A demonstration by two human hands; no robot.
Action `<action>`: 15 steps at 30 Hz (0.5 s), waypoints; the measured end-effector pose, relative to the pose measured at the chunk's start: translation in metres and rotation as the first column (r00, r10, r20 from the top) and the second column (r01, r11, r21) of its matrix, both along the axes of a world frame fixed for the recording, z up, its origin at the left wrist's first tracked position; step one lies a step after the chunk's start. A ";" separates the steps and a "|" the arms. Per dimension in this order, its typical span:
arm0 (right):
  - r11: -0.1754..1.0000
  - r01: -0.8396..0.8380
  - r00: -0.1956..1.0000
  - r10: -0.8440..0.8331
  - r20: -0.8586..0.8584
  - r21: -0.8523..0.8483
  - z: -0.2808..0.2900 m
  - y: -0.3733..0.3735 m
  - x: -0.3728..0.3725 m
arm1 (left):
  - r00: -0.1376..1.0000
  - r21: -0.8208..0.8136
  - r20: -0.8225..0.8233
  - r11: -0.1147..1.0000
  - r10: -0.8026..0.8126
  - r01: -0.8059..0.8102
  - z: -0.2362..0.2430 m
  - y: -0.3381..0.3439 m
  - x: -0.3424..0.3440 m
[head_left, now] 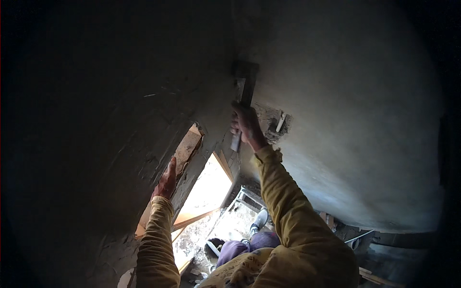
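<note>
My right hand (247, 126) is raised to the inner corner of two walls, its fingers wrapped round a long, narrow plastering float (248, 89). The float stands nearly upright along the corner, dark at its top, with its lower end showing below my fist. My left hand (166, 181) rests at the edge of a narrow slanted recess (188, 146) in the left wall, holding no tool. Its fingers lie stretched along the edge, partly in shadow. Beside my right wrist, a short white pipe (281, 122) sticks out of a rough hole in the right wall.
A bright opening (206, 185) with a wooden frame lies below the recess. The smooth grey wall (355, 110) curves round on the right. Below are my shoe (260, 220) on a pale, dirty surface, a dark bucket-like container (213, 246), and boards (379, 278) at lower right.
</note>
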State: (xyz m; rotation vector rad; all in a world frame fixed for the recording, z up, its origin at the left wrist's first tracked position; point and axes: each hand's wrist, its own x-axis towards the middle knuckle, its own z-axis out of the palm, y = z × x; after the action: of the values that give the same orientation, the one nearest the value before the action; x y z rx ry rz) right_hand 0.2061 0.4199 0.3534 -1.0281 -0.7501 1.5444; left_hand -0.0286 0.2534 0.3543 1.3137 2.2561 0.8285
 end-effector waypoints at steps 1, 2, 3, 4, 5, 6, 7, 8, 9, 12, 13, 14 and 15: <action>0.994 0.011 1.000 -0.010 0.010 -0.111 0.001 -0.004 0.006 | 0.998 0.104 0.022 0.993 -0.059 0.056 0.001 0.001 0.000; 0.991 -0.066 0.997 0.060 -0.053 -0.112 0.005 -0.008 0.013 | 0.998 0.058 0.007 0.997 -0.054 0.054 0.002 0.000 0.000; 0.995 -0.078 0.995 0.073 -0.072 -0.063 0.007 -0.017 0.017 | 1.000 -0.007 0.005 1.000 -0.023 0.023 0.002 -0.001 0.000; 1.000 -0.016 0.998 0.015 -0.063 -0.012 0.013 -0.023 0.021 | 1.000 -0.013 0.005 1.000 -0.017 0.017 0.003 0.000 -0.001; 0.994 0.025 0.997 -0.018 -0.071 0.103 0.021 -0.025 0.024 | 1.000 0.001 0.000 1.000 -0.014 0.014 0.003 0.003 -0.002; 0.975 0.121 0.991 -0.109 -0.073 0.187 0.028 -0.027 0.024 | 1.000 -0.038 0.000 0.999 0.001 -0.001 0.003 0.003 -0.003; 0.948 0.210 0.975 -0.186 -0.120 0.240 0.034 -0.026 0.022 | 1.000 -0.070 -0.007 0.998 0.005 -0.005 0.002 0.005 -0.004; 0.900 0.277 0.956 -0.224 -0.188 0.337 0.039 -0.023 0.019 | 1.000 -0.099 -0.014 0.995 0.023 -0.024 0.002 0.005 -0.004; 0.792 0.350 0.927 -0.219 -0.303 0.500 0.042 -0.019 0.015 | 1.000 -0.090 -0.023 0.996 0.012 -0.014 0.002 0.005 -0.005; 0.855 0.258 0.966 -0.219 -0.138 0.450 0.036 -0.002 -0.004 | 1.000 -0.067 -0.016 0.997 0.026 -0.027 0.001 0.002 -0.003; 0.977 0.113 0.993 -0.115 -0.003 0.180 0.031 -0.001 -0.003 | 1.000 -0.073 0.004 0.997 0.022 -0.022 0.002 0.000 -0.002; 0.990 -0.082 0.995 0.075 -0.064 -0.114 0.026 0.001 -0.003 | 1.000 -0.054 0.008 0.998 0.013 -0.013 0.002 -0.001 -0.001; 0.990 -0.089 0.995 0.084 -0.048 -0.108 0.023 -0.001 0.001 | 1.000 -0.035 0.012 0.999 0.004 -0.003 0.003 -0.001 0.001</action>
State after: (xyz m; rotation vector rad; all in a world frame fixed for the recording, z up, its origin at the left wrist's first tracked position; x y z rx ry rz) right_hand 0.2070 0.4191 0.3767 -1.0517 -0.6936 1.6933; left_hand -0.0280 0.2520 0.3572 1.2858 2.2538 0.7930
